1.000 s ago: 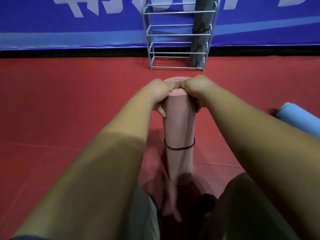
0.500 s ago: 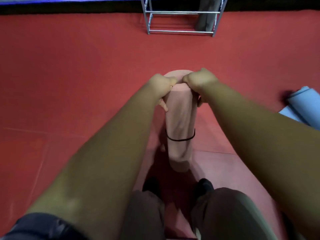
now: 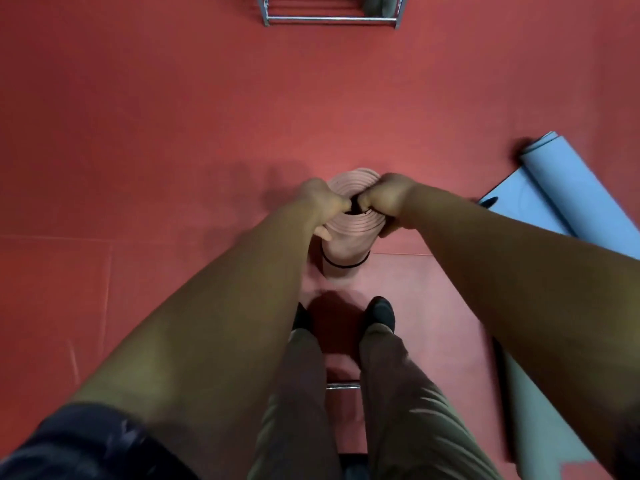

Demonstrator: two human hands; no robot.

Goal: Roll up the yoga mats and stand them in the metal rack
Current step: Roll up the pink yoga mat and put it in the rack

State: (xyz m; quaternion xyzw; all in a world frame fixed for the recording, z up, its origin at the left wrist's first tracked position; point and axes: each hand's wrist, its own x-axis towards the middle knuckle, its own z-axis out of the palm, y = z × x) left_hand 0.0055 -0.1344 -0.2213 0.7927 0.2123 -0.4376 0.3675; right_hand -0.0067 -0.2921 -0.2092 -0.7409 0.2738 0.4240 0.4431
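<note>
Pink mat (image 3: pixel 349 233) standing on end on the red floor (image 3: pixel 138 133), viewed from above. Both hands grasp its top rim: the left hand (image 3: pixel 320 202) curls over the left edge and the right hand (image 3: pixel 388 199) over the right, with the knuckles almost meeting above the centre of the coil. A black band (image 3: pixel 344 264) circles the mat lower down. I judge this roll finished and bound but not yet racked. The metal rack (image 3: pixel 330 19) lies well beyond the mat and holds one dark roll (image 3: pixel 377 3) (only its foot shows). To the right of the pink mat a blue mat (image 3: pixel 571 188) lies only partly rolled, so I count that work as outstanding.
</note>
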